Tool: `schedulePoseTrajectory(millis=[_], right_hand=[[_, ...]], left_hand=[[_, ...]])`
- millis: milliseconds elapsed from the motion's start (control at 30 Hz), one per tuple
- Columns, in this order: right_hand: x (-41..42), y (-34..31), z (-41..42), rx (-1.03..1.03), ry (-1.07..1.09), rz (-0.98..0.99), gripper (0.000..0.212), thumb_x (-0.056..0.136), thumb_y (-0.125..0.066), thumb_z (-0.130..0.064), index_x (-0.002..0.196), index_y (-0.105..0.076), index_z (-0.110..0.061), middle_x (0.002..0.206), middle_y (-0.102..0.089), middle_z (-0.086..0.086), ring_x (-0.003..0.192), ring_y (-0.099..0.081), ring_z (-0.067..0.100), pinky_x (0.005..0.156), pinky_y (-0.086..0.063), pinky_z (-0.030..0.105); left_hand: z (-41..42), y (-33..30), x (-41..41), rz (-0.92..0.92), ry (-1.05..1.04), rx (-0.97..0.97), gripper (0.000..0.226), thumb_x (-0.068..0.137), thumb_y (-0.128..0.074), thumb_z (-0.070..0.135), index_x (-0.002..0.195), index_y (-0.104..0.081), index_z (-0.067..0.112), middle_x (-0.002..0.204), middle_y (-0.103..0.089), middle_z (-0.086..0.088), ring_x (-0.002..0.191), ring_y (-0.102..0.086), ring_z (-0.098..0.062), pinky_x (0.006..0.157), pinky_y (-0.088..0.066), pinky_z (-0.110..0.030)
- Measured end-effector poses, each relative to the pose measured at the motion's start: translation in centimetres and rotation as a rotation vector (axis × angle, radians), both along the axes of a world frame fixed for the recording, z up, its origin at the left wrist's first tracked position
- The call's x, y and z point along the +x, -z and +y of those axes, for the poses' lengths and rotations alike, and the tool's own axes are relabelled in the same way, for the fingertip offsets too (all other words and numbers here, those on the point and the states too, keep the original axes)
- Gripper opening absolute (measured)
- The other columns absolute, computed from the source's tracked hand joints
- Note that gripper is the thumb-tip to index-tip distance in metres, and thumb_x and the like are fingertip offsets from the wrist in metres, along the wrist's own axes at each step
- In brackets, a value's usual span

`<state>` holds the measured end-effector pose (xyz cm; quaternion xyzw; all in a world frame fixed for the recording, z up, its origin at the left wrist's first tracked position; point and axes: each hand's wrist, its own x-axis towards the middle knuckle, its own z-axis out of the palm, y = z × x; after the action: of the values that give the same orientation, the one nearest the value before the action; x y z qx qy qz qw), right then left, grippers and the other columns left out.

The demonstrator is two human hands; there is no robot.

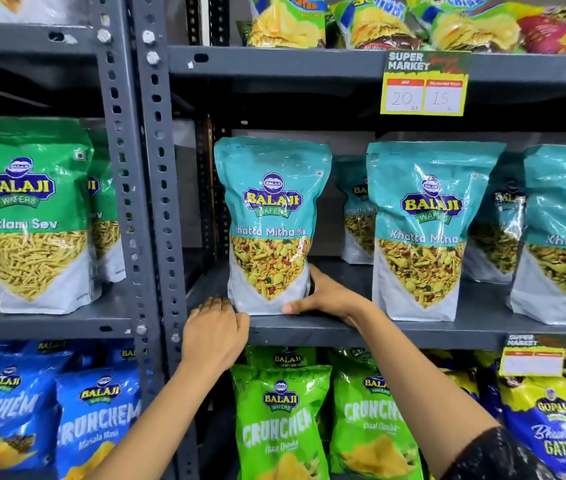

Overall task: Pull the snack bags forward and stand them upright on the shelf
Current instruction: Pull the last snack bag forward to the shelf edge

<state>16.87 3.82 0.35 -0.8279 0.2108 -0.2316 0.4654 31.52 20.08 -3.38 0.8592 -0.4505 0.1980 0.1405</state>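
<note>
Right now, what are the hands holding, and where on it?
The right hand grips the leftmost teal Khatta Mitha Mix bag at its lower right corner. The left hand rests by its lower left corner; grip unclear.

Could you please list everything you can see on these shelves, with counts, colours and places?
Teal Khatta Mitha Mix pouches: five visible, middle shelf right bay.
Green sev pouches: two clearly visible, middle shelf left bay.
Blue Crunchem bags: several, lower left.
Green Crunchem bags: several, lower centre.
Yellow-green chip bags: several, top shelf.
Yellow price tag: one, upper shelf edge.
Grey metal rack: slotted uprights.
Left hand: at pouch's lower left corner.
Right hand: gripping pouch base.
</note>
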Motion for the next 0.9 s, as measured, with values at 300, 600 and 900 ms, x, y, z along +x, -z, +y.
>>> schedulePoseTrajectory(millis=[300,600,900], right_hand=[[0.23,0.67,0.19,-0.074,0.102,0.005,0.122,0.04,-0.095,-0.048,0.144,-0.035,-0.022,0.142,-0.054,-0.006,0.128,-0.052,0.013,0.112,-0.041,0.038],[0.26,0.81,0.07,-0.09,0.097,0.019,0.121,0.043,-0.094,-0.047,0.144,-0.034,-0.024,0.142,-0.053,-0.007,0.129,-0.051,0.012,0.112,-0.039,0.039],[0.2,0.65,0.25,-0.097,0.102,0.043,0.12,0.05,-0.094,-0.041,0.148,-0.027,-0.02,0.148,-0.047,-0.004,0.132,-0.047,0.015,0.112,-0.039,0.036]], left_hand=[[0.18,-0.13,-0.18,-0.005,0.003,-0.017,0.061,0.078,-0.018,0.032,0.084,-0.069,-0.002,0.09,-0.072,-0.021,0.082,-0.067,-0.035,0.076,-0.054,-0.038],[0.07,0.06,-0.02,-0.025,-0.002,-0.022,0.057,0.077,-0.02,0.031,0.081,-0.068,0.001,0.085,-0.072,-0.019,0.078,-0.067,-0.034,0.072,-0.054,-0.037],[-0.04,0.22,0.19,-0.026,0.025,-0.044,0.058,0.078,-0.019,0.032,0.09,-0.068,0.002,0.091,-0.073,-0.018,0.084,-0.069,-0.032,0.074,-0.055,-0.036]])
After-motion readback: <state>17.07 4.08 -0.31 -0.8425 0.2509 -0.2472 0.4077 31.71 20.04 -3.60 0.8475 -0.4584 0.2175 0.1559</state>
